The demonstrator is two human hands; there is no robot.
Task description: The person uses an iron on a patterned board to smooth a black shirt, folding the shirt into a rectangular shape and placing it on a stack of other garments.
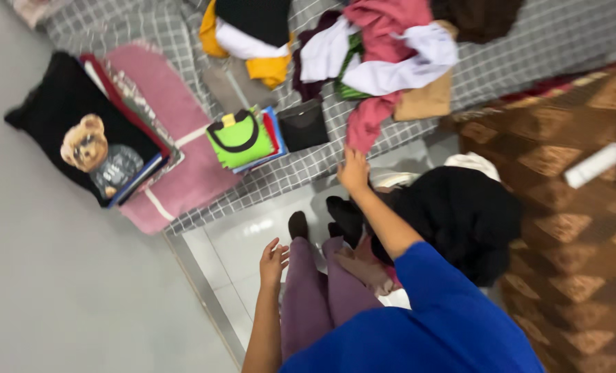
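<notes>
From the head camera, the right hand (353, 170) reaches to the near edge of the bed (563, 34), fingers closing on the hanging end of one pink garment (371, 114); its long axis runs from the clothes pile (384, 48) down toward the hand. The left hand (273, 262) hovers over the floor, fingers loosely spread, empty. Two folded stacks (242, 138) lie toward the left edge.

- I wear a blue shirt (446, 324) with short sleeves; the cloth is plain, with no print on it.
- My two forearms are bare, and I see no watch and no bracelet on them.
- My left hand (273, 261) and my right hand (353, 171) have no gloves.
- My trousers (315, 297) are a dull purple colour.
- On my feet are dark socks (298, 225).
</notes>
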